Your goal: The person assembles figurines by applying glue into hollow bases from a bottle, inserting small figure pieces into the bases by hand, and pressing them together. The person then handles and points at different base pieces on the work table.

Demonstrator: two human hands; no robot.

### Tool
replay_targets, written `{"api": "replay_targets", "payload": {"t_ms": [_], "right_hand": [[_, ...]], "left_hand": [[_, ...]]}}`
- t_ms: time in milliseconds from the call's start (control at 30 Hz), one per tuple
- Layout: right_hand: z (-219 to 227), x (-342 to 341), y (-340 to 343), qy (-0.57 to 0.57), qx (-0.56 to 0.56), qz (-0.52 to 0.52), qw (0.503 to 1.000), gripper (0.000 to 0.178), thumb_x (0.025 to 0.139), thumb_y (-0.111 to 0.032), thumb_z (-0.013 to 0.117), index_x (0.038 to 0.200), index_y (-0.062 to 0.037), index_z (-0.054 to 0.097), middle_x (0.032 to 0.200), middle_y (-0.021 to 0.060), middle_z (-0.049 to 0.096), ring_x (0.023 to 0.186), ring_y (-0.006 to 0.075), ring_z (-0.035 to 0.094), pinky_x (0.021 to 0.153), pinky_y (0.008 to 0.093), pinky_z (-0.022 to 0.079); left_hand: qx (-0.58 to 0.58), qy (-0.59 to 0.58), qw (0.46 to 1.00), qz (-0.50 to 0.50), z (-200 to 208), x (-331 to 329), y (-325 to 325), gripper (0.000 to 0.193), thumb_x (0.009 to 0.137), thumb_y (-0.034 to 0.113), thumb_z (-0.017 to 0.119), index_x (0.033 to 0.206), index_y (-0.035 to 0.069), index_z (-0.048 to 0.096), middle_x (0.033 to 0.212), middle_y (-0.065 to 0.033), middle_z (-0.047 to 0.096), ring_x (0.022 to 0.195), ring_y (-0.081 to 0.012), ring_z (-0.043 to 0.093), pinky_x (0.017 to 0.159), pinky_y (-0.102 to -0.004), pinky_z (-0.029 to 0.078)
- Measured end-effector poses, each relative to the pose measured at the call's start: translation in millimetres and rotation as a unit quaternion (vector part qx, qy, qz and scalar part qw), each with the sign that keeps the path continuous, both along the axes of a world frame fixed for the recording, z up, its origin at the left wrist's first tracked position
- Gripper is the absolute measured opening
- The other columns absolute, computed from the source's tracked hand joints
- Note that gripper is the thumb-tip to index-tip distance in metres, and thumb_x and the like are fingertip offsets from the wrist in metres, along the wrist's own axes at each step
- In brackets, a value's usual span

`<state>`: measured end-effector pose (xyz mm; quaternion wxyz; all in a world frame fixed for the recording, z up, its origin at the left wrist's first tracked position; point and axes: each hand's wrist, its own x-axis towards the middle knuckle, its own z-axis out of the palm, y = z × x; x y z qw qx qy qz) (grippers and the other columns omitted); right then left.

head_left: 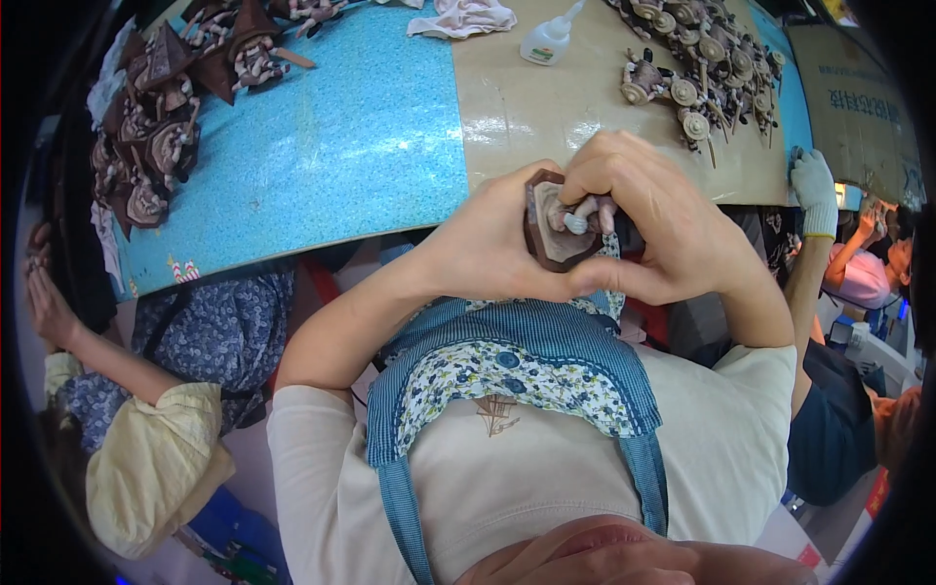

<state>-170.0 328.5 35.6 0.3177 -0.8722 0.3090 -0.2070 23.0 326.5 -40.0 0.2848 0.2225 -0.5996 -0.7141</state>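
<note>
Between both palms, in front of my chest, is a small figurine with a dark brown angular base, a tan inner face and pinkish-grey limbs. My left hand is closed around the brown base from the side, its thumb stretched along the lower edge. Bent over the figure from above, my right hand grips it with curled fingers, and its thumb meets my left thumb below. The right fingertips and part of the figure are hidden behind the hands.
Several brown figurines with pointed hats crowd the far left of the blue table cover. More figurines with round tan hats lie on the brown sheet. A white squeeze bottle and a cloth lie farther back. Co-workers sit on both sides.
</note>
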Motion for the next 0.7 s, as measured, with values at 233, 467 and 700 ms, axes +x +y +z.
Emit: {"api": "replay_targets", "payload": {"t_ms": [233,467,700], "right_hand": [[-1,20,-10,-0.089,-0.095,0.033,0.991,0.034,0.078,-0.016,0.061,0.107,0.003,0.055,0.105,0.0177,0.054,0.093,0.029,0.054,0.083,0.0398,0.043],[-31,30,12,-0.148,0.182,-0.212,0.949,0.053,0.078,-0.002,0.038,0.13,0.0065,0.039,0.134,0.0185,0.043,0.128,0.0246,0.04,0.111,0.0381,0.027],[-27,49,10,-0.161,0.22,-0.274,0.922,0.063,0.074,-0.001,0.036,0.137,0.007,0.034,0.137,0.0194,0.043,0.129,0.0255,0.041,0.111,0.0397,0.028]], "left_hand": [[-0.259,0.0,0.965,0.049,-2,-4,2,0.058,0.061,0.019,0.08,0.11,0.0,0.055,0.086,-0.0187,0.067,0.084,-0.0364,0.068,0.072,-0.0399,0.055],[-0.202,-0.075,0.971,0.101,-14,-1,-3,0.048,0.062,0.017,0.078,0.101,0.001,0.054,0.076,-0.0177,0.065,0.07,-0.0372,0.066,0.062,-0.0428,0.053],[-0.198,-0.061,0.973,0.105,-19,1,-8,0.05,0.063,0.016,0.078,0.103,0.003,0.051,0.077,-0.0165,0.065,0.071,-0.0362,0.067,0.062,-0.0432,0.054]]}}
